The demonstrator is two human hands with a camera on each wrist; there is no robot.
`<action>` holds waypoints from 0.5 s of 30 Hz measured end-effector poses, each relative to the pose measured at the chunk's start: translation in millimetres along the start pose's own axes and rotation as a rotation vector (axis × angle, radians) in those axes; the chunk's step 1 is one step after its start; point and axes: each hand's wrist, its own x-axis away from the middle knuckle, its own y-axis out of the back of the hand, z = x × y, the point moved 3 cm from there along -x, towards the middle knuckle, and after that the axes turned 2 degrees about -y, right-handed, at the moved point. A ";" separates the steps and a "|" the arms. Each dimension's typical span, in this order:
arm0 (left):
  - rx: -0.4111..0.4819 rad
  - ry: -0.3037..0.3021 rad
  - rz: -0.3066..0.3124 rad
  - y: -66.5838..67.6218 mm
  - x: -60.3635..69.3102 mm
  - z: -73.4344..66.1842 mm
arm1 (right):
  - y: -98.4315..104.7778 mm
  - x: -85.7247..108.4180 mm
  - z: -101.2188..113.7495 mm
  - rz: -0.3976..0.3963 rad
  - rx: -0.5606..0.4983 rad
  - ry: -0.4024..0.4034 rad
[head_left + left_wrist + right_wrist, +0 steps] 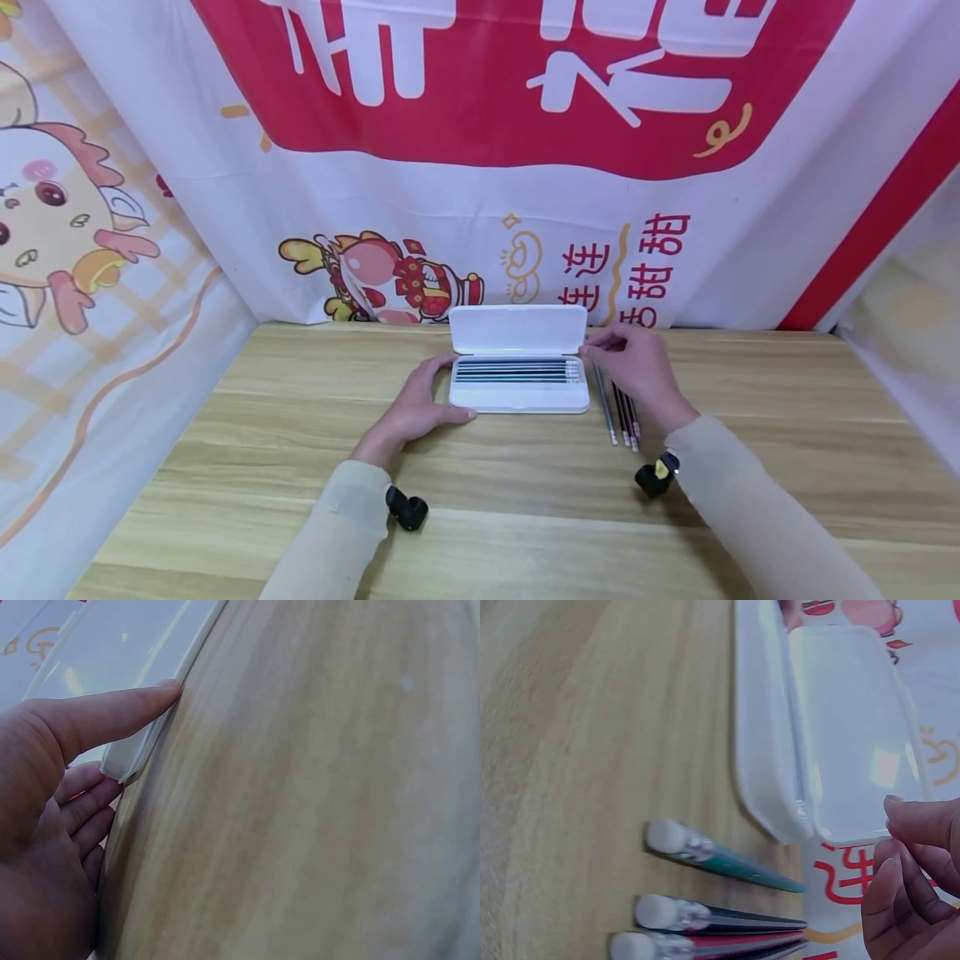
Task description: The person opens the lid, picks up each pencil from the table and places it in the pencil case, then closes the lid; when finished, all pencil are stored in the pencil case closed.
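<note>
Head view, centre: left hand (414, 406), fingers gripping the case (521, 401); right hand (637, 367), fingers pinching its lid (517, 330). Pencils (510, 372) lie inside; loose pencils (622, 412) lie right of centre.

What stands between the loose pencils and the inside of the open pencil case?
Only the raised right end of the white pencil case; tabletop shows between it and the loose pencils. The lid stands open behind, and the right hand is near its right corner.

High forward-down head view, two close tilted wrist views (white case (519, 400) in all).
</note>
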 end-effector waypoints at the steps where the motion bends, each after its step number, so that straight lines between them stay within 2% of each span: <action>1: 0.000 0.000 0.000 0.1 0.0 0.0 | 3.0 1.6 1.4 -0.001 -0.010 0.002; 3: 0.004 0.000 0.003 0.2 0.0 -0.1 | 9.1 5.6 4.1 -0.001 -0.027 0.001; 8: 0.007 0.000 0.005 0.3 0.2 -0.4 | 21.6 16.4 7.0 0.010 -0.078 -0.058; 15: 0.009 -0.003 0.002 0.1 0.2 -0.5 | 32.1 28.9 0.1 0.008 -0.079 -0.095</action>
